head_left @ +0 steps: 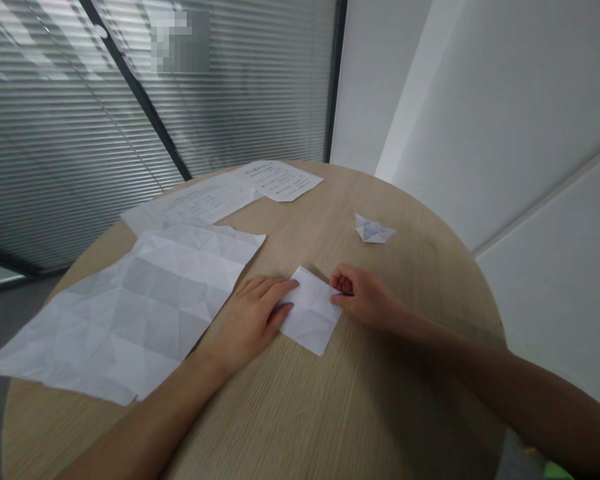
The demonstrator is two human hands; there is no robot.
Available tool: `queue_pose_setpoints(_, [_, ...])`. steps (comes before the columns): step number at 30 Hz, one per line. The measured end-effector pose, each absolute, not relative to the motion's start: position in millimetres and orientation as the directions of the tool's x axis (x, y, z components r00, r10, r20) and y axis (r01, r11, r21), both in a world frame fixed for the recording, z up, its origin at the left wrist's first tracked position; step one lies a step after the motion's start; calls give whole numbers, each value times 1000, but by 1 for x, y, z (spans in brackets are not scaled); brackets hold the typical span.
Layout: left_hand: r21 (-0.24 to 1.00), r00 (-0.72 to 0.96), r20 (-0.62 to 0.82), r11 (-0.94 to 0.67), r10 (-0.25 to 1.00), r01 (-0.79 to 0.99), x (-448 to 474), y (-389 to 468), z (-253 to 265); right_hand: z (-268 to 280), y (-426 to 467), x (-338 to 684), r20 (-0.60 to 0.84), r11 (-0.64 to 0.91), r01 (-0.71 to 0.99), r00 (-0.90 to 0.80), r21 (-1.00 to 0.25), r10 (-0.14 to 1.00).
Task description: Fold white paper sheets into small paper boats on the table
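Note:
A small folded square of white paper (311, 313) lies on the table in front of me, its layered edges showing at the upper corner. My left hand (253, 319) rests over the square's left corner, thumb and forefinger apart, fingertips lying on the paper. At the upper right edge, my right hand (363, 293) is closed, with thumb and forefinger pinching the paper's edge and the other fingers curled in. Beyond the right hand sits a little folded paper boat (374, 230), touched by neither hand.
A large creased white sheet (145, 307) spreads over the left side of the round wooden table (290, 413). Printed papers (280, 180) lie at the far edge. Blinds (260, 87) cover the glass behind, and a pale wall (520, 120) stands to the right.

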State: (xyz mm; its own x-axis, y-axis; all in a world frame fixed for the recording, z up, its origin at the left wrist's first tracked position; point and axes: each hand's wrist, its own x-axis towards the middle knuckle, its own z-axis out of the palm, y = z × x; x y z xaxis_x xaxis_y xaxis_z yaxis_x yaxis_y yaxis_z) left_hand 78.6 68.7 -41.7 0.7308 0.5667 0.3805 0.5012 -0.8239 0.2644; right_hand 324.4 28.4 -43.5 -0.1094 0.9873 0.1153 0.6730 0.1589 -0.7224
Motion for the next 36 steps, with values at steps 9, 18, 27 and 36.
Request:
queue_pose_setpoints(9, [191,490,768,-877,413,440,79,56,-28,-31,23,328,770,680,602,-162,-419,618])
queue_pose_setpoints(18, [128,718,573,-909,395,397,77,60,-30,-34,26,341,458,598,731,-431,-329,778])
queue_pose_setpoints(27, [143,805,281,-852,522,503,88,58,-32,-38,25,333,241,585,744,-533,-323,811])
queue_pose_setpoints(36, [21,778,180,-793,602,608,99,60,-36,-50,29,324,260,582,780,-528,-230,809])
